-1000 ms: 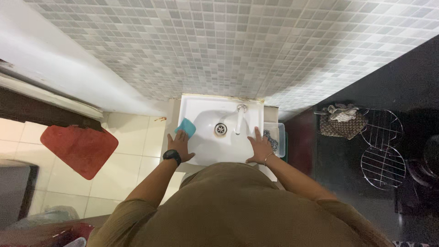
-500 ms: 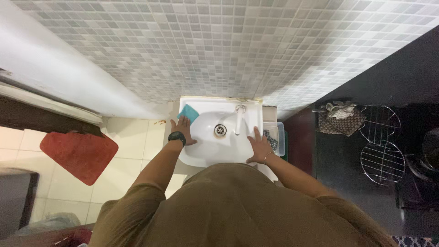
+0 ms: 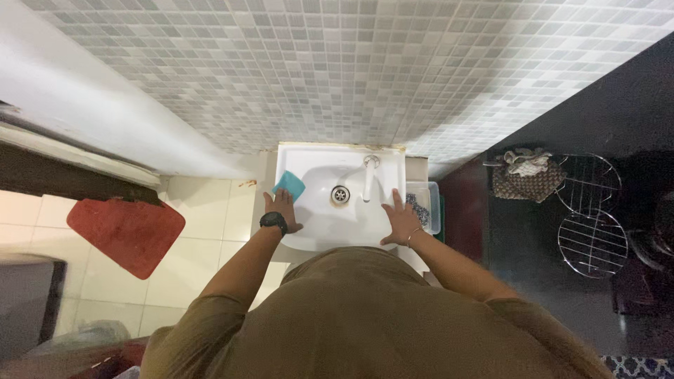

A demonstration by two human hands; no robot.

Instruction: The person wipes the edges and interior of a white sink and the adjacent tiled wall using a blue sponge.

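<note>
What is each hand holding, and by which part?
The left hand presses its fingertips on the teal cloth, near edge. The right hand holds nothing, flat on the sink.

White washbasin sits dead centre against the tiled wall. On its rim at ten o'clock lies a teal sponge, the left hand pressing on it. At three o'clock the right hand rests flat on the rim. Tap stands at one o'clock, drain in the bowl. On the floor, at nine o'clock, lies a red mat.
</note>
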